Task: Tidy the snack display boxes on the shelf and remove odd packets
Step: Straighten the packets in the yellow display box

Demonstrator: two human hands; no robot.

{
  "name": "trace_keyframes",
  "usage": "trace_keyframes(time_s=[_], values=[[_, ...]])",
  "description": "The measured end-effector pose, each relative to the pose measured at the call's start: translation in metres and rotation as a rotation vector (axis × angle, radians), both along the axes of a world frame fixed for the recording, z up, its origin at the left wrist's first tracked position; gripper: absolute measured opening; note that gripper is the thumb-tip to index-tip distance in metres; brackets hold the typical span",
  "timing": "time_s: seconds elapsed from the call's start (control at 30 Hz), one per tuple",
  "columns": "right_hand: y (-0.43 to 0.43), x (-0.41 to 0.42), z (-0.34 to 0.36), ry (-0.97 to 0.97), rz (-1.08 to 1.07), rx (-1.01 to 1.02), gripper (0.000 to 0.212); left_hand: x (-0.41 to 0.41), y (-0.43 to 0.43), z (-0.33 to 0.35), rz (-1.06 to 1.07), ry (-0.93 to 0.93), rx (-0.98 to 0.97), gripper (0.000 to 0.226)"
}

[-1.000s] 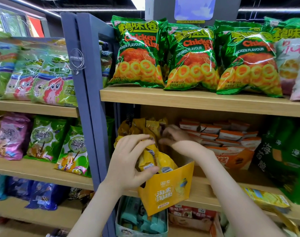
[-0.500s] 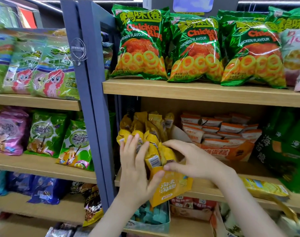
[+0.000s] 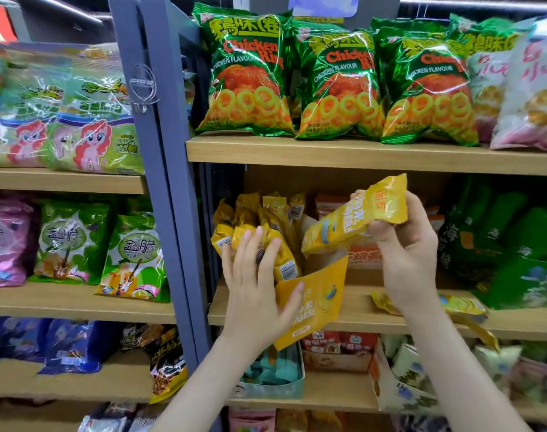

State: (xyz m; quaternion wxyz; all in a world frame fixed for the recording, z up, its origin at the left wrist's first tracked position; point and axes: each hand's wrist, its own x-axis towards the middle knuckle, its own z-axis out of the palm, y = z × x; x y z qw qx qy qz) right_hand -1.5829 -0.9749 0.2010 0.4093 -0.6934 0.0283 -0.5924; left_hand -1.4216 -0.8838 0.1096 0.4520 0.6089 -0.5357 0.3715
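Observation:
A yellow display box (image 3: 315,307) stands on the middle shelf (image 3: 375,321), tilted forward over its edge. Several yellow snack packets (image 3: 250,219) stand in it, leaning left. My left hand (image 3: 256,288) lies flat against these packets with straight fingers, thumb on the box front. My right hand (image 3: 406,244) grips one yellow packet (image 3: 353,216) by its right end and holds it lifted above the box, slanting up to the right. An orange display box (image 3: 364,255) with orange-and-white packets sits just behind, mostly hidden by the raised packet and my right hand.
Green chicken-ring bags (image 3: 247,76) fill the shelf above. Dark green packets (image 3: 512,244) stand right of the orange box. A loose yellow packet (image 3: 462,305) lies on the middle shelf at right. A blue-grey upright post (image 3: 160,182) bounds the left side. Teal packets in a box (image 3: 272,372) sit below.
My right hand has pulled one yellow packet out of the box and raised it up and to the right. My left hand stays pressed on the remaining packets.

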Motion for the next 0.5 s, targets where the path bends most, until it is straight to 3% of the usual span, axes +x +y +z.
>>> trace_keyframes(time_s=[0.2,0.3,0.4,0.5], values=[[0.039,-0.037,0.004,-0.212,0.236,0.144,0.032,-0.063,0.033,0.037,-0.115,-0.003,-0.063,0.064],[0.058,-0.057,-0.003,-0.09,0.378,0.312,0.039,-0.101,0.053,0.047,-0.225,-0.028,0.0,0.065],[0.077,-0.076,-0.023,0.182,0.433,0.419,0.026,-0.132,0.069,0.039,-0.334,0.28,0.26,0.067],[0.088,-0.096,-0.057,0.309,0.316,0.581,0.013,-0.157,0.086,0.006,-0.354,0.582,0.563,0.068]])
